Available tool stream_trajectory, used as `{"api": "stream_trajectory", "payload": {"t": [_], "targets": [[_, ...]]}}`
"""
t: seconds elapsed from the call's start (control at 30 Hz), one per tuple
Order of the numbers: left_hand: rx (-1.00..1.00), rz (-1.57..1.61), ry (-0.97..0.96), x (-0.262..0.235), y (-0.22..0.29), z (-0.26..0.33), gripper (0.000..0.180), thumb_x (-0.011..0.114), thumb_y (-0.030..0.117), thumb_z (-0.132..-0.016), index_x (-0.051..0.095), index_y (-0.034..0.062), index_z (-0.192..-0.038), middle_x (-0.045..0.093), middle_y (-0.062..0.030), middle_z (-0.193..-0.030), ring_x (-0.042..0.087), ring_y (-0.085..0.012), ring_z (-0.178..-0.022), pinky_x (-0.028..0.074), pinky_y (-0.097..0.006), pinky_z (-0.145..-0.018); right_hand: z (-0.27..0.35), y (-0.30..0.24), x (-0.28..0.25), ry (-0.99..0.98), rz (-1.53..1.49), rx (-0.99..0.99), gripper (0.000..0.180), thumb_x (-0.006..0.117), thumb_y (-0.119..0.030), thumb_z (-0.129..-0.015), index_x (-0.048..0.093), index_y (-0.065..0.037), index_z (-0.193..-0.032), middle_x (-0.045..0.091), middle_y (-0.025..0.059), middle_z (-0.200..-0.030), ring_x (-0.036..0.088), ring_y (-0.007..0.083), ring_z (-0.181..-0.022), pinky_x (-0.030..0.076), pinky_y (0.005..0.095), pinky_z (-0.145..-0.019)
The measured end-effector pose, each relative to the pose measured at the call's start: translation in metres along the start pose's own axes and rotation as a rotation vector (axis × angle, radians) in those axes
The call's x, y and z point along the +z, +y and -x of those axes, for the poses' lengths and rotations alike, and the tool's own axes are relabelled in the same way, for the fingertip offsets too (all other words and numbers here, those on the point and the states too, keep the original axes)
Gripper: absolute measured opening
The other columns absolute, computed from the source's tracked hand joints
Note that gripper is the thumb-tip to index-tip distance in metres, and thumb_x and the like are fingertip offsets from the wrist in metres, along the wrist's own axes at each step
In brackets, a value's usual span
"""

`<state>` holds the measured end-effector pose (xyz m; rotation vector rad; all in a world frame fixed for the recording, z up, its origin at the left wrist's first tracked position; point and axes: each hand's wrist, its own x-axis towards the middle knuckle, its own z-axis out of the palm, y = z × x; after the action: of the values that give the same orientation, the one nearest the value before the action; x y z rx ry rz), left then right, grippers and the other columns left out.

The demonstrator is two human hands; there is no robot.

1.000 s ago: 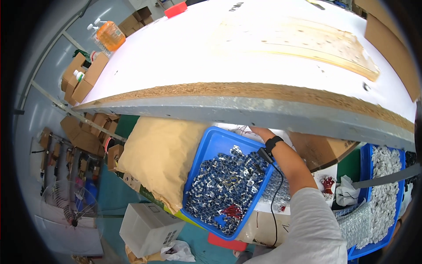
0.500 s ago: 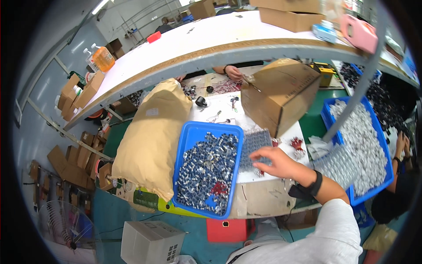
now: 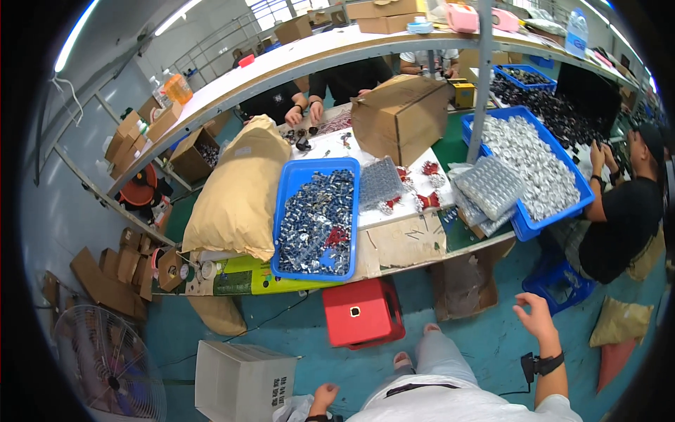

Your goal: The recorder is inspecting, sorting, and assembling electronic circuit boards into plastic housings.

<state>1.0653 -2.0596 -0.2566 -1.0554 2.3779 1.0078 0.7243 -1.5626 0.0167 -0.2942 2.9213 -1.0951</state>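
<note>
My right hand (image 3: 536, 316) hangs above the floor at the right, away from the table. Its fingers are loosely bent and apart, with nothing in them; a black band with a small device circles the wrist. Low in the view, my left hand (image 3: 325, 396) is only partly seen, loosely open and apparently holding nothing, beside a crumpled clear plastic bag (image 3: 299, 406). On the table ahead lies a blue tray (image 3: 279, 224) full of small metallic and dark parts. To its right are a clear bubbled plastic sheet (image 3: 380, 184) and bundles of red wire (image 3: 427, 202).
A red stool (image 3: 358, 316) stands before the table, and a white carton (image 3: 242, 380) and a fan (image 3: 109, 359) are at lower left. A stuffed tan sack (image 3: 235, 193) and a cardboard box (image 3: 401, 119) occupy the tabletop. Co-workers sit across and at right, near a blue bin (image 3: 580, 200).
My right hand has left the table by the bubbled sheet and now hangs lower right. My left hand has come into view. The view has shifted back, showing more floor and co-workers.
</note>
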Motion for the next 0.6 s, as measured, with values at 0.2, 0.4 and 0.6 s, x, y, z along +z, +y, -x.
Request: {"api": "stream_trajectory", "payload": {"t": [0.2, 0.4, 0.6], "targets": [[0.159, 0.025, -0.036, 0.014, 0.102, -0.023, 0.034, 0.066, 0.030, -0.075, 0.064, 0.0032, -0.096, 0.066, -0.0137, -0.089, 0.064, -0.0235, -0.082, 0.050, -0.033, -0.075, 0.125, 0.114, -0.027, 0.082, 0.072, 0.294, 0.026, 0.068, -0.007, -0.069, 0.060, 0.001, -0.093, 0.063, 0.0138, -0.081, 0.060, 0.0260, -0.074, 0.048, 0.0349, -0.069], [0.461, -0.216, -0.279, 0.081, 0.185, -0.021, 0.032, 0.067, 0.030, -0.074, 0.064, 0.0037, -0.092, 0.067, -0.0125, -0.084, 0.064, -0.0239, -0.079, 0.050, -0.032, -0.074, 0.273, 0.198, -0.044, 0.186, -0.093, 0.606, 0.030, 0.070, -0.014, -0.071, 0.061, 0.000, -0.096, 0.064, 0.0155, -0.087, 0.062, 0.0270, -0.080, 0.050, 0.0356, -0.070], [0.533, -0.597, -0.463, 0.206, 0.295, -0.002, 0.029, 0.068, 0.027, -0.071, 0.066, 0.0039, -0.089, 0.067, -0.0130, -0.083, 0.065, -0.0228, -0.078, 0.051, -0.034, -0.074, 0.470, 0.306, -0.091, 0.426, -0.078, 0.985, 0.030, 0.069, -0.017, -0.072, 0.061, 0.000, -0.096, 0.064, 0.0157, -0.085, 0.062, 0.0283, -0.079, 0.049, 0.0367, -0.071]]}}
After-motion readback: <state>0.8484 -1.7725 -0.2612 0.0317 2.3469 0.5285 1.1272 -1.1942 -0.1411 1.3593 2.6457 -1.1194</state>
